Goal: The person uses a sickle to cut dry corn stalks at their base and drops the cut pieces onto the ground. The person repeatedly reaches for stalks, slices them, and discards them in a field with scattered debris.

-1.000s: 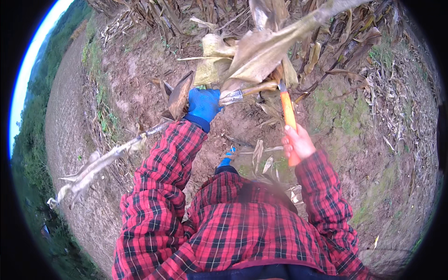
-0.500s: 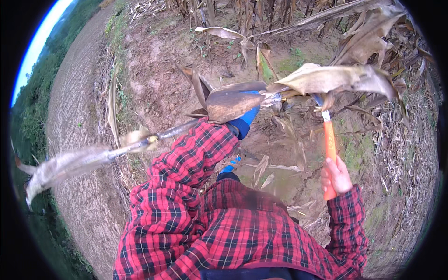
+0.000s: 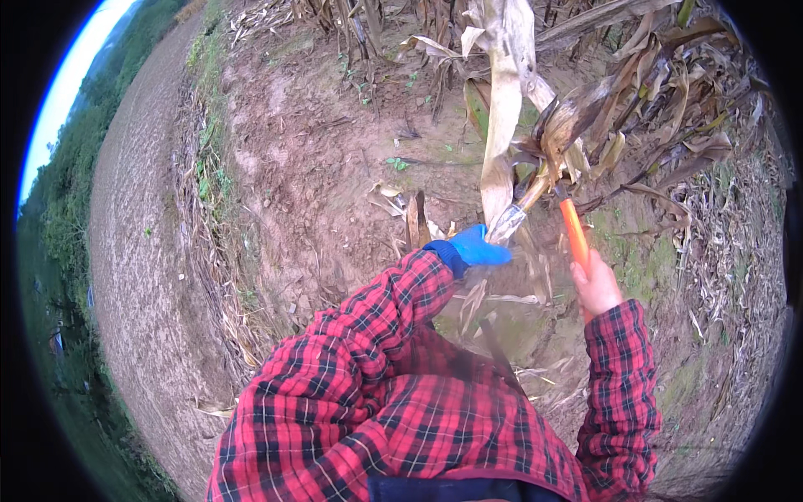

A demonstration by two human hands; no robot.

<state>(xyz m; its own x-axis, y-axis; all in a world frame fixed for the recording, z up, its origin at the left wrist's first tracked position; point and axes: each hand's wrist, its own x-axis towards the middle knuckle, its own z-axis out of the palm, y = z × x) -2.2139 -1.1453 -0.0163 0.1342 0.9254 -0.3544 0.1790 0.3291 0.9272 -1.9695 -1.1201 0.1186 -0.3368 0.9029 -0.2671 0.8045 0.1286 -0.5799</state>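
My left hand (image 3: 478, 248), in a blue glove, is closed around the near end of a dry corn stalk (image 3: 530, 197). The stalk runs away from me and to the right, with pale withered leaves (image 3: 499, 125) hanging from it. To the right, my bare right hand (image 3: 597, 284) grips the orange handle (image 3: 575, 233) of a tool. A short bit of dark metal shows at the handle's far end, against the stalk's brown leaves (image 3: 562, 125). The rest of the tool's head is hidden among them, so its shape cannot be told.
Dry standing corn stalks (image 3: 360, 25) line the far side. More withered leaves (image 3: 669, 92) crowd the far right, and dry litter (image 3: 728, 251) covers the ground there. Reddish bare soil (image 3: 309, 184) lies ahead; a ploughed field (image 3: 134, 217) and green trees (image 3: 50, 251) are at the left.
The long dry stalk that lay crosswise over my left arm now points away from me. My left hand has come nearer and slightly right. The tool has tilted left, its far end among leaves.
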